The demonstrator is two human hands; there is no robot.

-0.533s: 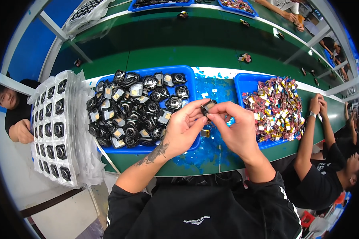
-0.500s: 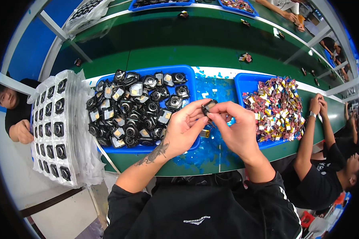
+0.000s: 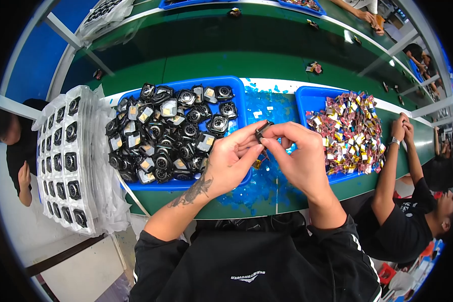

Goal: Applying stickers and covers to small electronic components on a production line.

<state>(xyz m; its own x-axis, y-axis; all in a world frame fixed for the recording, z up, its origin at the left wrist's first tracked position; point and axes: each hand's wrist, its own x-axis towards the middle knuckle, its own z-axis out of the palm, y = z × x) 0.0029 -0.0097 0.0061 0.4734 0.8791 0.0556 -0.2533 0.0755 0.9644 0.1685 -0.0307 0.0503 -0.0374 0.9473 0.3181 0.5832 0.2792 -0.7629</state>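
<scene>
- We are gripping a small dark part (image 3: 261, 132) just right of the blue casing tray (image 3: 241, 103), above the bench (image 3: 292, 202); we are seeing it nearly edge-on.
- Our left hand (image 3: 238, 151), overlapping the tray's right side in view, is curling its thumb and fingers around that part.
- Our right hand (image 3: 296, 147), farther right of the tray, is pinching the same part between thumb and fingertips.
- A small yellowish piece (image 3: 257, 164) is showing below our fingers, right of the tray; we cannot be telling whether it is hanging or lying.
- Black casings (image 3: 162, 136) are filling the tray in a loose heap, some showing round faces.
- Blue scraps (image 3: 267, 186) are littering the bench right of the tray.
- A second blue tray (image 3: 301, 106) is standing beyond them, well right of the first, holding a heap of pink, white and yellow pieces (image 3: 355, 133).
- White moulded holders (image 3: 71, 147) are standing left of the casing tray, carrying rows of similar casings.
</scene>
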